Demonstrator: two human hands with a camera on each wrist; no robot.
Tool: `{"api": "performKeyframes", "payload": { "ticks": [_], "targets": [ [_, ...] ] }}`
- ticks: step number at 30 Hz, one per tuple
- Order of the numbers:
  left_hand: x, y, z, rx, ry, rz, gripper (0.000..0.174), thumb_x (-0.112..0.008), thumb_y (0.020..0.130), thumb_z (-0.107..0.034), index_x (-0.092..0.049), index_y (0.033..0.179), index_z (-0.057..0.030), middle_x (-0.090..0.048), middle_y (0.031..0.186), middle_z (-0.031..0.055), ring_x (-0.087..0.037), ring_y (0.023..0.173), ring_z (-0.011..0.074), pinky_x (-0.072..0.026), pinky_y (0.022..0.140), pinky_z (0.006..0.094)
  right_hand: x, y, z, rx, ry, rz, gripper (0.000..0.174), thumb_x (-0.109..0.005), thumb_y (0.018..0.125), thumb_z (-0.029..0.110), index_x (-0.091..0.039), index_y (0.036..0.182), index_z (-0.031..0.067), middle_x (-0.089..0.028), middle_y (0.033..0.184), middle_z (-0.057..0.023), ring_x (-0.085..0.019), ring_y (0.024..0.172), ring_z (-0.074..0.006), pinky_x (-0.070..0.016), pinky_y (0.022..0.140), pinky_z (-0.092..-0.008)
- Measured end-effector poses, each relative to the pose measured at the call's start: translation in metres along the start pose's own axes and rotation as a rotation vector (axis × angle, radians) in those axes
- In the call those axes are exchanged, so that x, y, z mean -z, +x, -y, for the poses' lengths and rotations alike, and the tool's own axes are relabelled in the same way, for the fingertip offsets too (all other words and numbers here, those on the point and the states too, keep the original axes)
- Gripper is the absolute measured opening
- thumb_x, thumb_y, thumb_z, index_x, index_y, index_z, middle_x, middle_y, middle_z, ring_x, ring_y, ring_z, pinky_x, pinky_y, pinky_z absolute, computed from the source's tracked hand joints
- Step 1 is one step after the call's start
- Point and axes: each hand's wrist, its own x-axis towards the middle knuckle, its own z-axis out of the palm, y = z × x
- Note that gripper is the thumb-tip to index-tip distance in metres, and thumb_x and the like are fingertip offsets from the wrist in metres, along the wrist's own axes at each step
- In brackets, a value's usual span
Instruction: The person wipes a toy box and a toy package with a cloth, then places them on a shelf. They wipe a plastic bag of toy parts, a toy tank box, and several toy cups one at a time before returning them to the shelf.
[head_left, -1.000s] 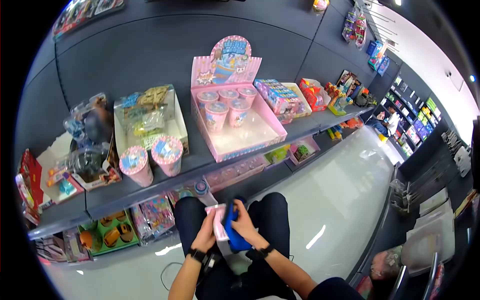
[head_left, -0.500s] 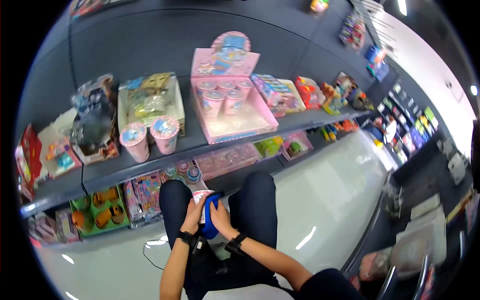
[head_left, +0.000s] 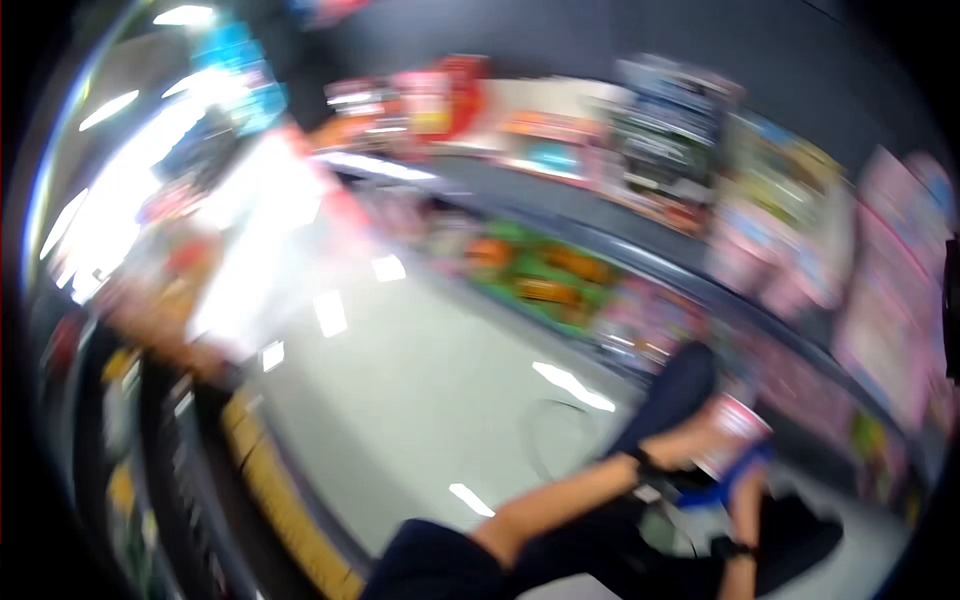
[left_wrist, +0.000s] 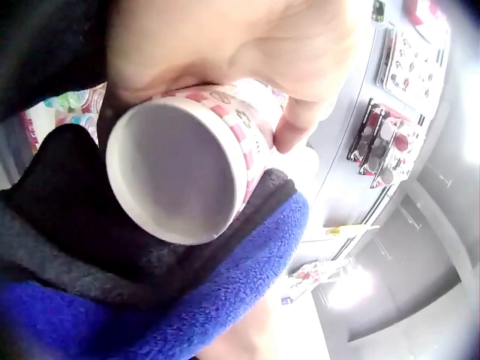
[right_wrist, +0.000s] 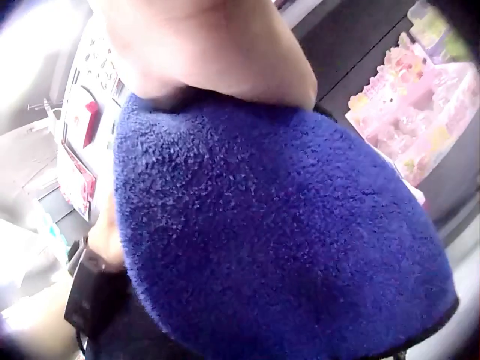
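Note:
My left hand grips a pink-and-white paper cup by its side. The cup's pale base faces the left wrist camera, and a checked pattern runs around its wall. In my right hand is a thick, fuzzy blue cloth with a black side. Its black side lies against the cup in the left wrist view, and the right hand's fingers are mostly hidden behind it. Both hands are close together over the person's lap at the lower right of the head view.
A dark shelf runs along the upper right, bearing two blurred pink cups and a pink display box. Below sits a green tray with orange items. A cable lies on the pale floor. More racks stand at the left.
The head view has swung left and blurred, so the shelf and hands now appear farther right. The cup and blue cloth stay in the hands.

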Motion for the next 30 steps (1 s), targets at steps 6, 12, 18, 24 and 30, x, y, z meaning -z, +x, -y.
{"api": "performKeyframes", "payload": {
  "ticks": [6, 12, 18, 24, 30],
  "targets": [
    [0.001, 0.005, 0.051, 0.071, 0.003, -0.007, 0.105, -0.064, 0.082, -0.01, 0.015, 0.151, -0.0177, -0.015, 0.154, 0.0127, -0.024, 0.137, 0.023, -0.0214, 0.111, 0.0308, -0.022, 0.042, 0.002, -0.069, 0.158, 0.104, 0.027, -0.046, 0.096, 0.022, -0.058, 0.098, -0.0016, -0.06, 0.089, -0.0227, -0.06, 0.083, -0.0356, -0.0479, 0.07, -0.0433],
    [-0.016, 0.027, 0.062, 0.056, 0.065, -0.032, 0.112, -0.072, 0.077, -0.007, 0.013, 0.151, -0.0099, -0.019, 0.151, 0.0138, -0.025, 0.136, 0.0221, -0.0192, 0.112, 0.0313, -0.028, 0.08, -0.016, -0.174, 0.353, 0.213, 0.026, -0.047, 0.096, 0.024, -0.057, 0.101, 0.0011, -0.06, 0.091, -0.0175, -0.061, 0.083, -0.0301, -0.0495, 0.071, -0.0391],
    [-0.036, 0.062, 0.03, -0.059, 0.331, 0.142, 0.102, -0.075, 0.071, -0.023, -0.013, 0.151, -0.0071, -0.032, 0.144, 0.0172, -0.031, 0.134, 0.0307, -0.0213, 0.111, 0.0381, -0.02, 0.098, -0.041, -0.327, 0.659, 0.272, 0.026, -0.048, 0.097, 0.027, -0.057, 0.104, 0.0038, -0.06, 0.092, -0.0124, -0.061, 0.083, -0.0246, -0.0511, 0.071, -0.0349],
    [-0.062, 0.071, 0.049, -0.233, 0.736, 0.022, 0.076, -0.078, 0.072, -0.033, -0.046, 0.133, -0.0031, -0.047, 0.134, 0.0189, -0.041, 0.128, 0.0354, -0.0307, 0.107, 0.044, -0.004, 0.091, -0.118, -0.709, 1.333, 0.26, 0.026, -0.049, 0.097, 0.029, -0.056, 0.107, 0.0065, -0.059, 0.093, -0.0072, -0.062, 0.083, -0.0191, -0.0527, 0.071, -0.0307],
    [-0.045, 0.053, 0.036, -0.21, 0.84, 0.192, 0.065, -0.081, 0.071, -0.018, -0.044, 0.124, -0.0067, -0.047, 0.138, 0.0129, -0.041, 0.129, 0.0316, -0.028, 0.109, 0.042, -0.011, 0.094, -0.091, -0.577, 1.268, 0.281, 0.036, -0.054, 0.095, 0.03, -0.058, 0.113, -0.0003, -0.062, 0.096, -0.0055, -0.06, 0.088, -0.0124, -0.05, 0.076, -0.0268]
  ]
}}
